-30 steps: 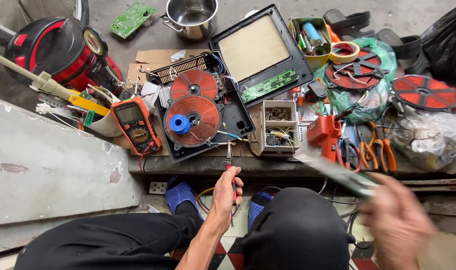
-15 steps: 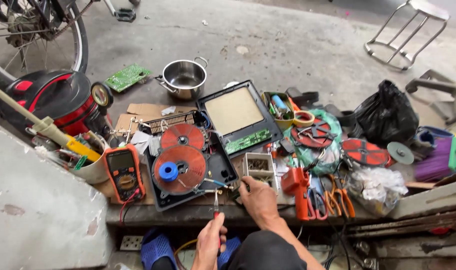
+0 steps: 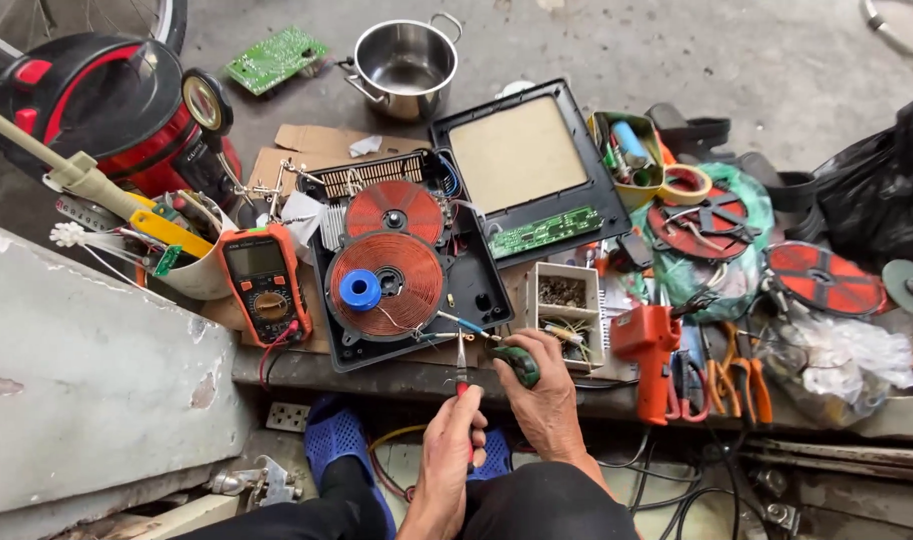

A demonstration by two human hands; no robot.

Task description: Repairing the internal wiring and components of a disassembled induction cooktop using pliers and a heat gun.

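Pinching red-handled pliers (image 3: 461,368), seemingly, left hand (image 3: 449,440).

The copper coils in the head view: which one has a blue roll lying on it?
The larger copper coil, nearest the hands, in the opened black cooker housing. A blue roll sits on its left half. The smaller coil behind it carries nothing.

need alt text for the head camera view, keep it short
Seen from above, a person's left hand holds a thin red-handled tool and the right hand a green-handled tool at the edge of an opened induction cooker, amid an orange multimeter, steel pot and pliers.
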